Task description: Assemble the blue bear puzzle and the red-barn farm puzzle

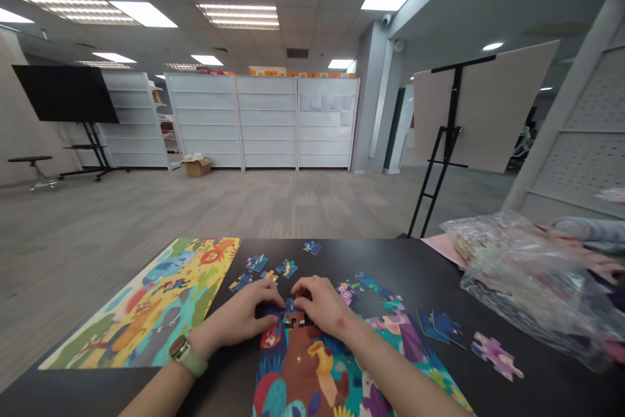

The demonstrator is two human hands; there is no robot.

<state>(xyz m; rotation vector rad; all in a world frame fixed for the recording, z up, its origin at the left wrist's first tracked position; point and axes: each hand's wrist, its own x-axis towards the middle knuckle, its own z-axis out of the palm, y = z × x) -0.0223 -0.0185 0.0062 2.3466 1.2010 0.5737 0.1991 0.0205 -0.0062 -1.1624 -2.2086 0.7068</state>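
Okay | grips: your left hand (239,316) and right hand (319,305) curled down, fingertips on a jigsaw piece (293,317), can't tell if pinching | spot: top of the assembled section (312,371), near-edge middle of the table (229,365) | risk: a wrist bump could shift the section | right side: loose pieces (495,355), plastic bag (512,280), neither in your way

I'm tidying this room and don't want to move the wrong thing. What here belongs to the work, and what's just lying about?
Belongs to the work: left hand, right hand, jigsaw pieces under them, half-built puzzle, loose pieces, colourful picture board.
Lying about: plastic bag, pink paper, cardboard box, easel, stool.
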